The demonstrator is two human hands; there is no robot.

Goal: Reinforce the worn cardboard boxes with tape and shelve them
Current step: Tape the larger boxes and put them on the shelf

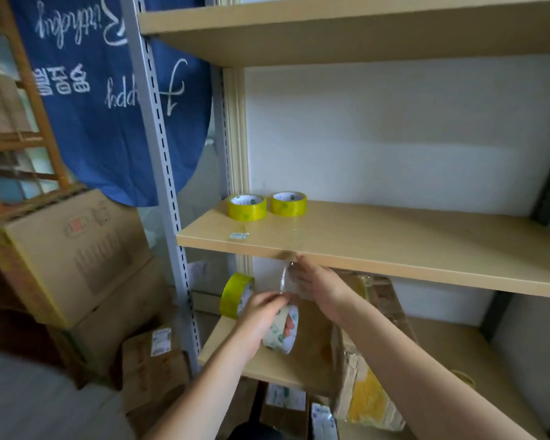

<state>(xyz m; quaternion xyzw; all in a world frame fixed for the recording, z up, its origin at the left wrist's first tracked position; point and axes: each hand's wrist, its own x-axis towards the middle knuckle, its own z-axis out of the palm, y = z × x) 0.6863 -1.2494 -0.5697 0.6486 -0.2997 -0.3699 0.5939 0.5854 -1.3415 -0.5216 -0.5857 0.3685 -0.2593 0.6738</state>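
My left hand [261,315] was clamped on a tape roll [281,331], fingers through its core, in front of the lower shelf [267,366]. My right hand [311,281] pinched the clear tape strip [285,276] pulled up to the front edge of the middle shelf [394,246]. Two yellow rolls [247,207] [288,203] stood at that shelf's back left corner; a third roll [237,295] stood on edge at the lower shelf's left end. A worn taped box [367,395] sat on the lower shelf. The blue banner [102,100] showed mirrored script I could not read; the roll-core print was too small.
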